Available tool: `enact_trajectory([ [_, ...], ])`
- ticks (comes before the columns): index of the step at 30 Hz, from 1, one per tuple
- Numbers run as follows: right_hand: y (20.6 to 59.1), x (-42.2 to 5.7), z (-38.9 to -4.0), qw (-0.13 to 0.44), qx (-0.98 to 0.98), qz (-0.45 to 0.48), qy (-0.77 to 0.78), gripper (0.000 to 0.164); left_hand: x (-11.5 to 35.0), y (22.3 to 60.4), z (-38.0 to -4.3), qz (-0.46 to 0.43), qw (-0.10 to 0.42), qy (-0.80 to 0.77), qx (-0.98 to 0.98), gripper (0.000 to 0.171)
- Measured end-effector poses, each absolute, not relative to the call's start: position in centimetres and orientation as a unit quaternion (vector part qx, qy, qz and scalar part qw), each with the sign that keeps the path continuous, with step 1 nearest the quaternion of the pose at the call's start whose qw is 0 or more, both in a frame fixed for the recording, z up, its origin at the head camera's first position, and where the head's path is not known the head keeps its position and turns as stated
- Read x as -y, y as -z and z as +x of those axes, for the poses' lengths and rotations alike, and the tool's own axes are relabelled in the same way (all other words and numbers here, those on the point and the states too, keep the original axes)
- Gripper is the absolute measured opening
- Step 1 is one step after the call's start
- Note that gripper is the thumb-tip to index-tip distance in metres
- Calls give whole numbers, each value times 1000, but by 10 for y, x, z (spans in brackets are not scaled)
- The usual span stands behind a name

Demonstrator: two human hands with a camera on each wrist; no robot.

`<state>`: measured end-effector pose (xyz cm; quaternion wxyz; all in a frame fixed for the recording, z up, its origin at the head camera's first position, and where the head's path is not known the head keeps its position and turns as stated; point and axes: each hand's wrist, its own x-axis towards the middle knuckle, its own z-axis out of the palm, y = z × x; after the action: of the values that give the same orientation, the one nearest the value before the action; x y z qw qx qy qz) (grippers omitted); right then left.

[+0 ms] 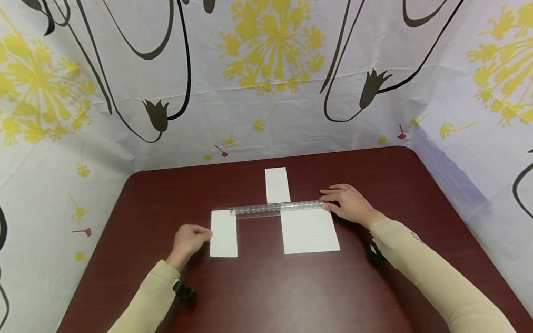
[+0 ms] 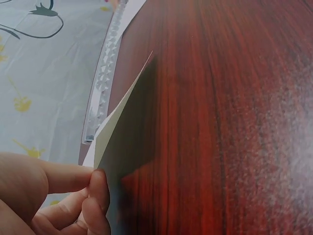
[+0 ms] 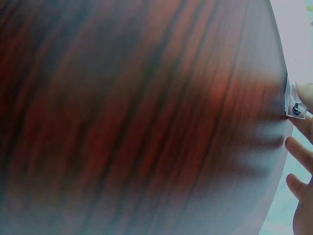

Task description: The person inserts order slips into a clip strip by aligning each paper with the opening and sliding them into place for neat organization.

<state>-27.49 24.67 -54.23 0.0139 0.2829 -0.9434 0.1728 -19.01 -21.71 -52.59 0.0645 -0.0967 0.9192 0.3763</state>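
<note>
My left hand (image 1: 189,242) pinches the left edge of a small white paper slip (image 1: 223,239) between thumb and finger. In the left wrist view that paper slip (image 2: 108,129) tilts up from the tabletop, its underside in shadow. At the right, my right hand (image 1: 349,203) pinches the end of a clear plastic ruler (image 1: 257,209), thumb on top; the right wrist view shows the ruler's end (image 3: 295,108) between thumb and index finger, the other fingers spread. The ruler lies crosswise, from the slip's top corner to the top edge of a larger lined white sheet (image 1: 309,231).
Another small white paper piece (image 1: 276,185) lies behind the ruler near the far side of the dark red wooden table (image 1: 269,304). A white cloth (image 1: 282,123) with flower prints hangs around the table's back and sides.
</note>
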Motion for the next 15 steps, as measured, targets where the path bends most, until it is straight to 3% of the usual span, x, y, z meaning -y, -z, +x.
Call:
enact_trajectory([
  [15, 543, -247, -275, 18, 943, 284, -174, 34, 213, 525, -189, -88, 61, -367, -924, 23],
])
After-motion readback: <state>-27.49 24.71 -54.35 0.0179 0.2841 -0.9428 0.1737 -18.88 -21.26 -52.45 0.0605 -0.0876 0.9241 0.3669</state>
